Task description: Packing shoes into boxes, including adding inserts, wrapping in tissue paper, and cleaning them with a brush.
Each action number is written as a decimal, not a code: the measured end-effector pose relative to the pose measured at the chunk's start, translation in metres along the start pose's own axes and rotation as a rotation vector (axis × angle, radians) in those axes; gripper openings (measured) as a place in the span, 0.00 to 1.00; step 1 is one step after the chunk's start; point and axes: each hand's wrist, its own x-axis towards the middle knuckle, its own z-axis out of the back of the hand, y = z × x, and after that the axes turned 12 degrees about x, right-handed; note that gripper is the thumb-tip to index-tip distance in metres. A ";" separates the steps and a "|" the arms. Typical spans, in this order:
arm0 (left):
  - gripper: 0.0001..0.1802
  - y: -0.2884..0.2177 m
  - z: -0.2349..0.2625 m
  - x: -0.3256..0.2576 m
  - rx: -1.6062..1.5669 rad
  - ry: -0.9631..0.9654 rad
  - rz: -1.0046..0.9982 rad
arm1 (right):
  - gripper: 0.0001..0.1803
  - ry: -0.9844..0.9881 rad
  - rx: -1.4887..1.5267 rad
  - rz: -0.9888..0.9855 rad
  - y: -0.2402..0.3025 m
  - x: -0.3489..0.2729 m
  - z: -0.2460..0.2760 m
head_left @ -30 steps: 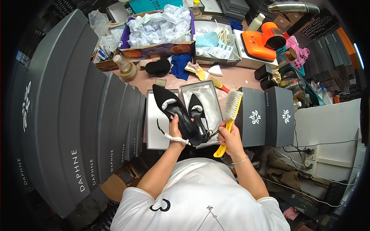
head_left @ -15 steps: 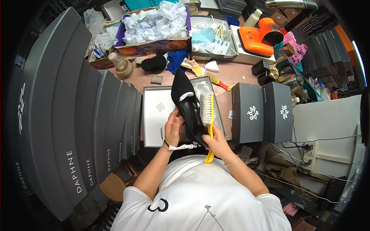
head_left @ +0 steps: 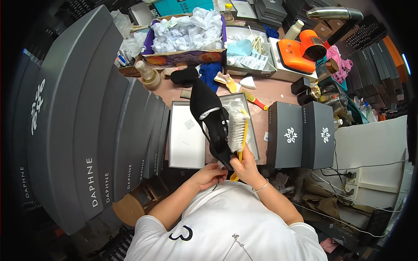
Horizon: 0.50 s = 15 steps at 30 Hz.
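A black pointed-toe slingback shoe (head_left: 206, 102) is held up over the grey box, toe pointing away from me, with white stuffing showing in its toe. My right hand (head_left: 247, 168) grips the heel end of the shoe together with the yellow handle of a white-bristled brush (head_left: 237, 130), which lies along the shoe's right side. At the heel end, my left hand (head_left: 211, 176) has its fingers pinched together; a thin dark strand hangs beside them, and what they hold is hidden. Beneath is an open shoebox (head_left: 187, 148) with white paper inside.
Grey shoeboxes (head_left: 100, 130) stand stacked at the left, and two more (head_left: 283, 135) on the right. Further back are a purple carton (head_left: 187, 58) of crumpled tissue, a glass bottle (head_left: 149, 77), a blue cloth (head_left: 211, 76), a red-handled brush (head_left: 257, 101) and an orange machine (head_left: 298, 54).
My left hand has left the shoe's left side and come down to its heel end, fingers now pinched. The right hand still grips shoe and brush. The whole view has shifted slightly.
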 end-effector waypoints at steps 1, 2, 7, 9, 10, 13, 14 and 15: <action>0.12 -0.005 0.006 -0.006 0.047 -0.079 0.026 | 0.23 -0.008 0.024 -0.007 0.003 0.000 0.004; 0.09 -0.011 0.011 -0.013 0.047 -0.147 -0.021 | 0.23 0.004 -0.016 0.009 0.006 0.002 0.009; 0.14 -0.011 0.004 -0.021 -0.593 0.087 -0.309 | 0.26 0.056 -0.090 0.037 0.004 0.001 0.012; 0.22 -0.011 -0.006 0.001 -0.700 0.239 -0.328 | 0.25 0.099 -0.069 -0.001 -0.003 -0.004 0.006; 0.25 -0.024 -0.019 -0.001 -0.707 0.026 -0.245 | 0.24 0.116 -0.073 0.102 0.000 -0.007 0.001; 0.34 -0.014 0.006 0.016 -0.701 0.239 -0.193 | 0.25 0.350 -0.140 0.086 0.001 -0.014 0.006; 0.36 -0.011 0.013 0.012 -0.737 0.376 -0.126 | 0.26 0.442 -0.123 0.085 0.003 -0.012 0.010; 0.38 -0.015 0.010 0.002 -0.581 0.287 -0.036 | 0.26 0.522 -0.106 0.085 0.006 -0.009 0.013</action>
